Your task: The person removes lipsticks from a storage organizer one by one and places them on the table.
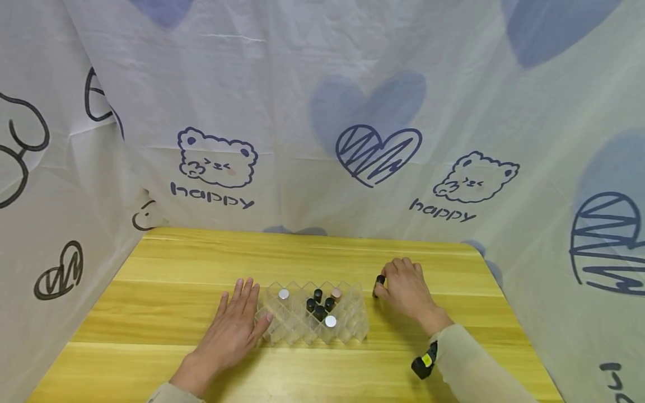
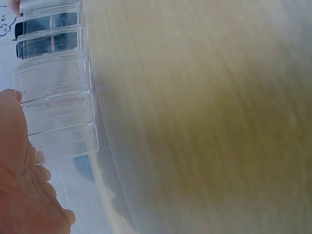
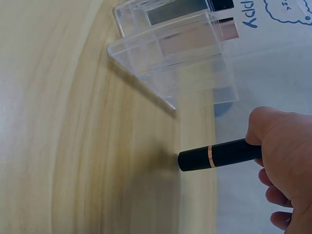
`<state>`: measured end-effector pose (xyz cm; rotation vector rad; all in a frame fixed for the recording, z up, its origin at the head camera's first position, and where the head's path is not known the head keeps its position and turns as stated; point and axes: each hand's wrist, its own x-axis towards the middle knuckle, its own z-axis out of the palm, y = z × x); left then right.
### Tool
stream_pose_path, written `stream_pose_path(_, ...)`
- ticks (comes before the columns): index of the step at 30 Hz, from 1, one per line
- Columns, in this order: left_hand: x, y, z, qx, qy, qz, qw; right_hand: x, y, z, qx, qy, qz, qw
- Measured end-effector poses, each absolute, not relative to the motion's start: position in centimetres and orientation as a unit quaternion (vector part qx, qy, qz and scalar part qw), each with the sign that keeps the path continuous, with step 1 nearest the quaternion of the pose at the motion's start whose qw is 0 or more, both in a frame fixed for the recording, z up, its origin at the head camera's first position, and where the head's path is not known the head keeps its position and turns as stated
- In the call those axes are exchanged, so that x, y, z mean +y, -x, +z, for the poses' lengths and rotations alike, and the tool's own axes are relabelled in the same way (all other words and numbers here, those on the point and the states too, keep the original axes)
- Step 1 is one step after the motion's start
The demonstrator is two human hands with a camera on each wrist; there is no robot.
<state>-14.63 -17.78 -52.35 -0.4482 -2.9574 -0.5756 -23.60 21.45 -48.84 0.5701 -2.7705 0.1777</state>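
Note:
A clear plastic organizer (image 1: 297, 330) with diamond-shaped compartments stands on the table. Several black lipstick tubes (image 1: 319, 312) are upright in its middle and right part, near a pinkish-capped tube (image 1: 336, 294). Two white-topped tubes, one at the back left (image 1: 284, 294) and one at the front (image 1: 330, 321), also stand in it. My left hand (image 1: 233, 322) lies along the organizer's left end, fingers extended, thumb over its edge. To the right of the organizer, my right hand (image 1: 408, 288) pinches the upper end of a black lipstick tube (image 3: 214, 155) with a gold band, its lower end close to the tabletop.
The yellow wood-grain table (image 1: 201, 252) has its far edge against a white cloth (image 1: 297, 184) printed with hearts and bears. More of this cloth hangs at both sides. A black device with a yellow mark (image 1: 425, 361) sits on my right wrist.

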Motion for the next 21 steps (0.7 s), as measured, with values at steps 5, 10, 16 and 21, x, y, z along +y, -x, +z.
stream_pose_path(5,-17.75,14.67,-52.44,-0.970,0.147,-0.187,0.050,21.59,23.64,-49.14,-0.967,-0.195,0.063,0.149)
stream_pose_path(10,-17.76,14.66,-52.45,-0.969,0.145,-0.192,0.049,21.66,23.68,-49.29,-0.969,-0.191,0.066,0.144)
stream_pose_path(16,-17.78,14.67,-52.54,-0.969,0.145,-0.192,0.049,21.71,23.79,-49.45,-0.970,-0.188,0.065,0.142)
stream_pose_path(21,-17.78,14.69,-52.68,-0.969,0.145,-0.193,0.049,21.72,23.82,-49.53,-0.971,-0.184,0.066,0.137)
